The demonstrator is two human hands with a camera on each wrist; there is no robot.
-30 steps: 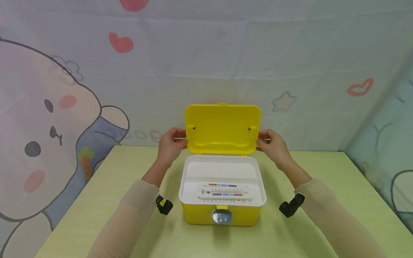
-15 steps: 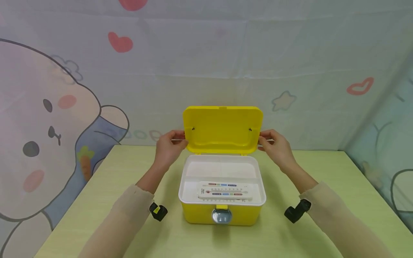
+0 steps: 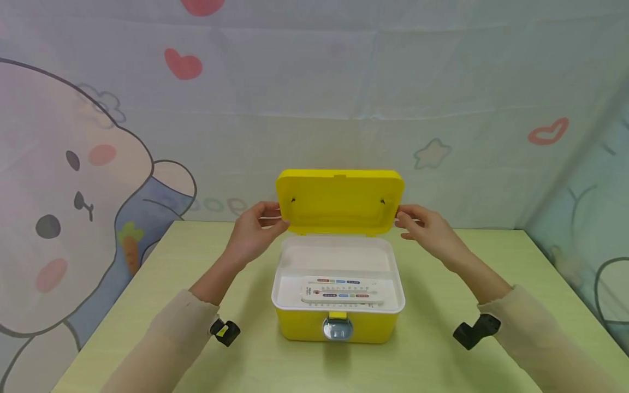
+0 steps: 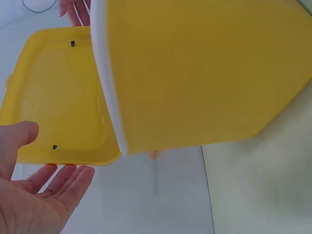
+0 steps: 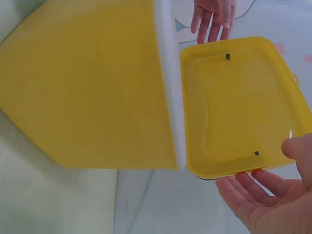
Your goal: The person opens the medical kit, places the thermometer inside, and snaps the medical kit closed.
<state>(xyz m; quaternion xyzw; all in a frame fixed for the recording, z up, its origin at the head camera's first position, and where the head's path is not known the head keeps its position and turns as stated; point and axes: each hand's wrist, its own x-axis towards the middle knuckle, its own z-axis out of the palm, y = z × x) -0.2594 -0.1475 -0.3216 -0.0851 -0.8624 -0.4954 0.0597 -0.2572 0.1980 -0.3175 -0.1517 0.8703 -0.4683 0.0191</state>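
Note:
A yellow storage box (image 3: 339, 327) stands on the table with its yellow lid (image 3: 339, 202) raised at the back, tilted slightly forward. My left hand (image 3: 253, 232) is at the lid's left side; in the left wrist view its fingers (image 4: 73, 185) touch the lid's side edge, with the thumb apart. On the opposite side my right hand (image 3: 432, 234) does likewise, fingers (image 5: 258, 187) extended along the edge and thumb spread away. Inside the white tray (image 3: 339, 254) lies a white thermometer (image 3: 342, 292) with coloured marks, seemingly over another similar piece. A clear latch (image 3: 337, 329) hangs at the front.
The box sits on a light wooden table (image 3: 191, 262). Close behind the lid hangs a printed cloth backdrop (image 3: 314, 87). Black cameras (image 3: 226, 332) are worn at both wrists. Bare tabletop shows on both sides of the box.
The lid has tipped forward, its top edge coming lower and nearer. Both hands have loosened from the lid's sides, and the wrists have spread outward. The box body has stayed put.

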